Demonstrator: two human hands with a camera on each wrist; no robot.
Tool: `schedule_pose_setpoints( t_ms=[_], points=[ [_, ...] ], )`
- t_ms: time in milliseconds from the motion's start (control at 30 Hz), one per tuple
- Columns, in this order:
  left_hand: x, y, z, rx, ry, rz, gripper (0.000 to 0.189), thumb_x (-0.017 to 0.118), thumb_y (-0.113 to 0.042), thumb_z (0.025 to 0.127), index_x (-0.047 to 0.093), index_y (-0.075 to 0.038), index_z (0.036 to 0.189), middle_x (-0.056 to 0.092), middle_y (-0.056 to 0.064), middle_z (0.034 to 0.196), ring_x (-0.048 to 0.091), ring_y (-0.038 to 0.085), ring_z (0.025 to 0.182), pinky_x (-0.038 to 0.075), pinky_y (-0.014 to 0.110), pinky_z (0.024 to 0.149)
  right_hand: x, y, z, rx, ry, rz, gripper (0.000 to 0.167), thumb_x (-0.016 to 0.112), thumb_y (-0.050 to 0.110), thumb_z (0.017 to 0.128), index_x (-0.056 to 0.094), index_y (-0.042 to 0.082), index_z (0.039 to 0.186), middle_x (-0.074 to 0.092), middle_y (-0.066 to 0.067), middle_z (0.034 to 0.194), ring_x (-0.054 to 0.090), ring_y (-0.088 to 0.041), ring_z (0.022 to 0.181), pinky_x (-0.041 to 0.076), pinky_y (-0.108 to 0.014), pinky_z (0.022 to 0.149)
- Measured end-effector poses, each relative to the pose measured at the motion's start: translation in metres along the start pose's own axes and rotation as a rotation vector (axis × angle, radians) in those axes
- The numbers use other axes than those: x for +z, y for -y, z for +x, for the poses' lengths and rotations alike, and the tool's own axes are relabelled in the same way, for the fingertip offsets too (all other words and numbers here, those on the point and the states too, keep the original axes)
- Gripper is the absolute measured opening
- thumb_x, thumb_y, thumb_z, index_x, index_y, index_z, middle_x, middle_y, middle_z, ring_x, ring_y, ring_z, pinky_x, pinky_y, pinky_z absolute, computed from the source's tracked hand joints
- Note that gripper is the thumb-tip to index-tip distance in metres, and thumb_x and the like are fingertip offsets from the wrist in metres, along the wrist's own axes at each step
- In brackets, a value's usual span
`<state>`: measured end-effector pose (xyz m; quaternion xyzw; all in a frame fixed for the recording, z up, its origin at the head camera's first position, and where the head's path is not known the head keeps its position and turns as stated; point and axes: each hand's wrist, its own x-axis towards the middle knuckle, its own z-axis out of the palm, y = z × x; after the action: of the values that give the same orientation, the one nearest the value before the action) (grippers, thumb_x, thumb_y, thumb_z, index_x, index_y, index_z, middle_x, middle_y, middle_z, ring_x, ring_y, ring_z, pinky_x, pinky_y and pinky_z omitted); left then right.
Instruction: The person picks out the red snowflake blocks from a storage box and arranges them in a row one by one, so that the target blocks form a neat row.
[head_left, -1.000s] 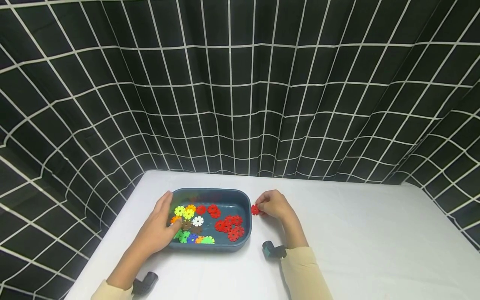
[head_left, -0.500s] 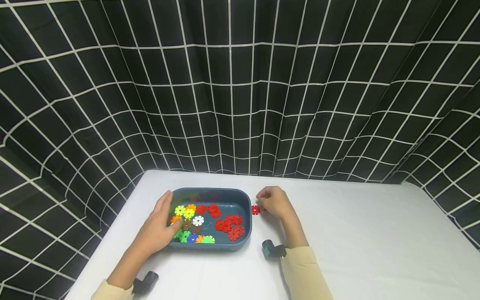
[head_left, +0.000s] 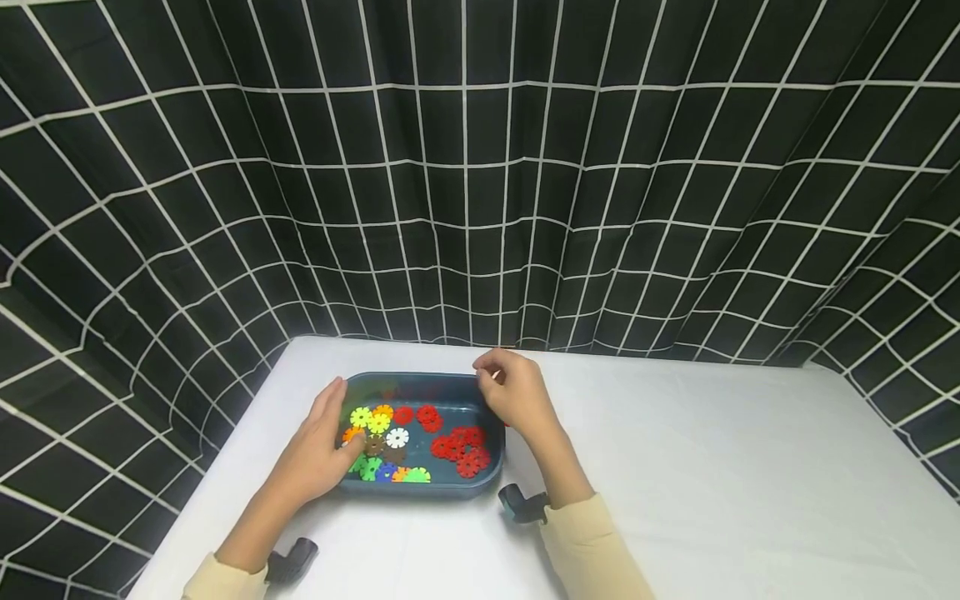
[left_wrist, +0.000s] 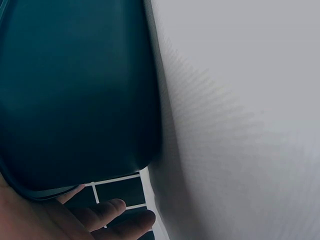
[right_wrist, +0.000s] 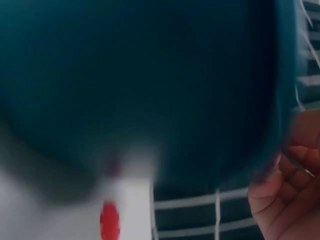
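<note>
Note left hand (head_left: 318,458) at left end of dark blue tray (head_left: 416,492), with fingers extended outside, slightly apart, thumb over rim. Observe right hand (head_left: 517,398) over right rear corner, with fingers bent toward thumb; cannot tell whether pinching anything. Find red discs (head_left: 471,458) inside at right, multicoloured discs (head_left: 374,446) at left; lone red disc (right_wrist: 110,221) on white tabletop (head_left: 712,483), just right of tray.

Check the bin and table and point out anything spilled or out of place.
A red piece lies on the white table, just outside the bin's right side. It looks stray because the other pieces I can make out are inside.
</note>
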<state>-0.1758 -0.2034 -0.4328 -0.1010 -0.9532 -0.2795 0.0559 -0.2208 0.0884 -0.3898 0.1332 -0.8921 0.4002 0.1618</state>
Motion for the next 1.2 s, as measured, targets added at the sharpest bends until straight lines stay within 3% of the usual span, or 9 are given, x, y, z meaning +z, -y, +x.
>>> schedule_pose_setpoints(
  t_ms=[233,500,667,800,1033,1200],
  points=[
    [0.002,0.0,0.001,-0.002,0.001,-0.005,0.083,0.063,-0.019,0.091,0.02,0.004,0.157,0.017,0.021,0.163,0.031,0.048,0.142,0.031,0.069,0.105,0.029,0.023,-0.01,-0.148,0.149,-0.098,0.012,0.069,0.001,0.089,0.076,0.006,0.098,0.072,-0.003,0.091,0.062,-0.014,0.077,0.055,-0.029,0.073],
    [0.003,0.001,0.004,0.004,-0.005,0.0,0.084,0.064,-0.02,0.09,0.019,0.005,0.157,0.017,0.022,0.163,0.03,0.049,0.142,0.031,0.068,0.105,0.051,0.027,-0.014,-0.316,0.451,-0.155,0.023,0.064,0.001,0.093,0.074,0.004,0.114,0.072,-0.005,0.112,0.065,-0.017,0.1,0.052,-0.03,0.095],
    [0.003,0.0,0.005,0.009,-0.002,-0.005,0.084,0.063,-0.021,0.09,0.019,0.005,0.157,0.017,0.021,0.163,0.03,0.048,0.142,0.032,0.068,0.105,0.055,0.023,-0.015,-0.356,0.599,-0.175,0.034,0.057,-0.001,0.096,0.068,0.005,0.128,0.065,-0.005,0.131,0.057,-0.019,0.126,0.04,-0.032,0.11],
    [0.001,-0.001,0.003,-0.003,0.005,-0.003,0.083,0.063,-0.021,0.091,0.019,0.004,0.157,0.017,0.021,0.163,0.03,0.049,0.141,0.032,0.069,0.105,0.06,0.021,-0.017,-0.319,0.687,-0.199,0.039,0.059,0.006,0.098,0.061,0.009,0.137,0.059,-0.002,0.14,0.042,-0.027,0.14,0.033,-0.038,0.115],
    [0.0,-0.001,0.001,-0.008,0.006,-0.006,0.083,0.062,-0.019,0.09,0.019,0.003,0.157,0.017,0.02,0.163,0.03,0.049,0.142,0.032,0.069,0.104,0.063,0.02,-0.02,-0.246,0.764,-0.247,0.043,0.06,0.02,0.1,0.057,0.016,0.143,0.053,0.002,0.147,0.031,-0.027,0.147,0.031,-0.042,0.116],
    [0.001,0.0,0.002,-0.002,-0.002,-0.001,0.082,0.062,-0.019,0.089,0.02,0.004,0.157,0.017,0.021,0.163,0.031,0.049,0.141,0.032,0.069,0.104,0.059,0.02,-0.019,-0.273,0.708,-0.273,0.038,0.063,0.019,0.098,0.064,0.011,0.135,0.061,-0.001,0.137,0.05,-0.02,0.134,0.039,-0.035,0.111]
  ],
)
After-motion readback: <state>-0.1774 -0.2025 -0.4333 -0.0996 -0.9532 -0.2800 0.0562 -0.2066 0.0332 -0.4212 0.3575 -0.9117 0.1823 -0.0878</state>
